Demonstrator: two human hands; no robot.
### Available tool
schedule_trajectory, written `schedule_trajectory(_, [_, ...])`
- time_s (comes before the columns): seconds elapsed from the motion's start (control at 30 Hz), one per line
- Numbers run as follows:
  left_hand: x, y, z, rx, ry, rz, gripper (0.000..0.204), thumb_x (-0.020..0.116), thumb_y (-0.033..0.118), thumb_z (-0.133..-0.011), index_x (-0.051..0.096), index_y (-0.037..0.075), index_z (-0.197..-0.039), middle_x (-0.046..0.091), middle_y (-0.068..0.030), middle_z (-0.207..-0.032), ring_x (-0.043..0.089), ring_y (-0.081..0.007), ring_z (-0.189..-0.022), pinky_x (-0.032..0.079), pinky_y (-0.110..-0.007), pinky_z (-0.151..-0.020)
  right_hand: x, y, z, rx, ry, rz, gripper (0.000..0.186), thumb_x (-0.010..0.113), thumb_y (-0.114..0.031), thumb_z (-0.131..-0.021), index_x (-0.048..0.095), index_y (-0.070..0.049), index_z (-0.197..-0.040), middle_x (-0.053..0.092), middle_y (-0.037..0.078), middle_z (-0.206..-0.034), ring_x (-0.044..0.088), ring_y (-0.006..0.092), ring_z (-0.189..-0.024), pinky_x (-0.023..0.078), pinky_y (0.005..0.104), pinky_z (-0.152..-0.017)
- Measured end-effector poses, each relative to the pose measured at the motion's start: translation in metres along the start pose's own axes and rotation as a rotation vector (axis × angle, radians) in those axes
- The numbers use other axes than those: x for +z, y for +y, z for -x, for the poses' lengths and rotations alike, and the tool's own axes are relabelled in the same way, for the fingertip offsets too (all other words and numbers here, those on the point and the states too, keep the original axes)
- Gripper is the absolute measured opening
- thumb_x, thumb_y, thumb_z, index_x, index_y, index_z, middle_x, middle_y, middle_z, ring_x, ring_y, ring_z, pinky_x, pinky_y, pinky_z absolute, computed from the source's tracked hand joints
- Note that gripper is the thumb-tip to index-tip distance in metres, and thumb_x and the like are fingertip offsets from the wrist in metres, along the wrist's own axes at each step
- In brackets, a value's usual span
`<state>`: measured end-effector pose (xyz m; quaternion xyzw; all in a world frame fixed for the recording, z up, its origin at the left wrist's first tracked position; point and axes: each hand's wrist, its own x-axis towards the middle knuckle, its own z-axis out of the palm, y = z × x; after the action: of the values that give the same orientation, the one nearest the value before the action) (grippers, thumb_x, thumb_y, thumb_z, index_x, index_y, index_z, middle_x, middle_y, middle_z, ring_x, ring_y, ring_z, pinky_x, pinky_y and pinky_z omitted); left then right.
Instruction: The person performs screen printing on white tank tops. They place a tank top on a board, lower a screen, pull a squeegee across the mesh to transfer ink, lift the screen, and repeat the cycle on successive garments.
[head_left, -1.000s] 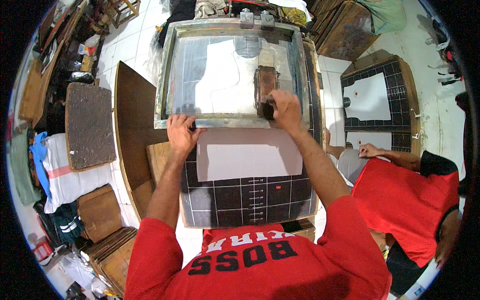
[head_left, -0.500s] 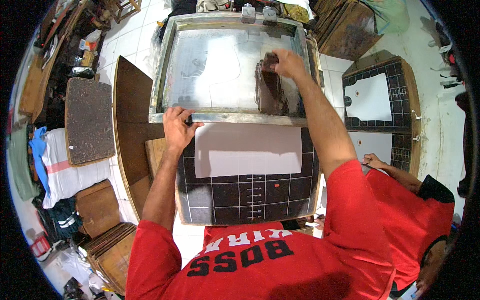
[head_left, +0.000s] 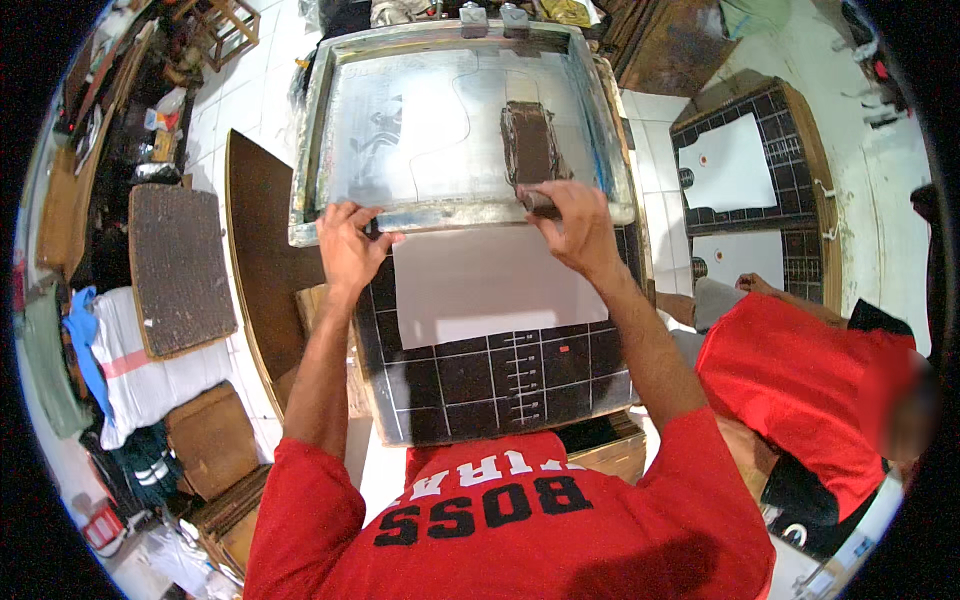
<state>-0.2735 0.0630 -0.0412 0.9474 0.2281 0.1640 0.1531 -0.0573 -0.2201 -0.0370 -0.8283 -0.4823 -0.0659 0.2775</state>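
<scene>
A screen-printing frame with pale mesh rests over the upper part of a black gridded board. White sheet material lies on the board and reaches out from under the frame. My left hand grips the frame's near rail at its left end, thumb below and fingers over the top. In my right hand is a small squeegee, held down at the near end of a dark brown ink patch on the right part of the mesh. Its blade is mostly hidden by the fingers.
Metal hinge clamps sit on the frame's far rail. At right, another gridded board carries white pieces, and a co-worker in a red shirt sits beside it. A tall brown panel and a speckled board stand at left.
My right hand has drawn the squeegee from the far part of the ink patch to the near rail. The left hand keeps its grip. The co-worker has leaned and shifted.
</scene>
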Motion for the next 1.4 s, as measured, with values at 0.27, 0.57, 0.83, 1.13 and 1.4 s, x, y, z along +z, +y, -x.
schedule_trajectory(0.27, [-0.143,0.005,-0.091,0.251,0.455,0.0,0.05,0.084,0.043,-0.082,0.075,0.006,-0.116,0.071,-0.0127,-0.118,0.064,-0.0301,-0.11,0.042,-0.044,-0.104,-0.092,-0.023,-0.16,-0.113,0.586,0.197,0.043,0.082,-0.045,-0.085,0.066,-0.006,-0.082,0.064,0.008,-0.078,0.068,0.0255,-0.068,0.054,0.0398,-0.062])
schedule_trajectory(0.57, [-0.079,-0.277,0.224,-0.955,0.19,0.194,0.042,0.055,0.028,-0.107,0.068,-0.009,-0.124,0.073,-0.0219,-0.111,0.066,-0.0289,-0.107,0.05,-0.042,-0.099,-0.165,-0.048,-0.257,0.136,0.508,0.347,0.049,0.073,-0.051,-0.086,0.073,-0.003,-0.094,0.072,0.023,-0.092,0.068,0.0427,-0.091,0.053,0.0492,-0.081])
schedule_trajectory(0.83, [-0.066,-0.216,0.467,-1.126,0.2,0.969,0.045,0.054,0.043,-0.108,0.071,0.003,-0.095,0.06,0.0005,-0.082,0.049,-0.0112,-0.078,0.041,-0.03,-0.072,-0.188,-0.013,-0.306,0.062,0.454,0.328,0.053,0.07,-0.055,-0.087,0.075,-0.004,-0.103,0.073,0.021,-0.101,0.069,0.0397,-0.097,0.053,0.0469,-0.083])
schedule_trajectory(1.13, [-0.08,-0.201,0.429,-1.18,0.35,-0.127,0.042,0.055,0.037,-0.105,0.074,0.001,-0.115,0.076,-0.0215,-0.101,0.072,-0.0429,-0.095,0.056,-0.048,-0.081,-0.201,0.011,-0.328,0.304,0.153,0.334,0.081,0.063,-0.069,-0.088,0.067,-0.003,-0.134,0.065,0.022,-0.137,0.061,0.0372,-0.128,0.045,0.0426,-0.11])
schedule_trajectory(1.4, [-0.126,-0.19,0.469,-1.338,0.176,-0.401,0.041,0.078,0.031,-0.086,0.075,0.001,-0.114,0.075,-0.0231,-0.105,0.072,-0.041,-0.096,0.056,-0.048,-0.086,-0.193,-0.012,-0.319,0.186,0.308,0.455,0.075,0.055,-0.072,-0.09,0.072,-0.007,-0.124,0.069,0.022,-0.126,0.064,0.0411,-0.118,0.049,0.048,-0.101])
